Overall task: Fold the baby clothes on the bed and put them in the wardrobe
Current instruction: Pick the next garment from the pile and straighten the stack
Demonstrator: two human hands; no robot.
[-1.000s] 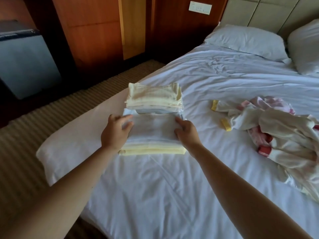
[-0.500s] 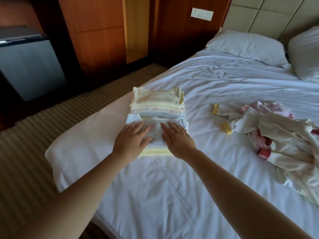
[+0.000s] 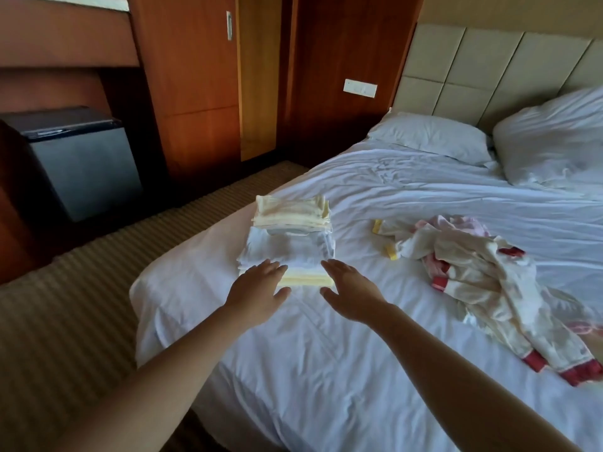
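Wrinkled cloth bed sheet [image 3: 326,370]; glossy wood wardrobe [image 3: 195,93].

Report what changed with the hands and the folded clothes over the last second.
The left hand and right hand gripped the near folded pile by its sides, then pressed flat on top, and have now drawn back to its near edge, fingers straight, holding nothing. The pile, the cream stack behind it and the unfolded heap stayed put.

folded white garment [image 3: 288,252] with a pale yellow edge lies flat at the fingertips of the left hand [image 3: 257,288] and right hand [image 3: 350,293]; folded cream stack [image 3: 292,212] sits just beyond it; crumpled cream-and-red clothes [image 3: 473,282] lie right of the right hand.
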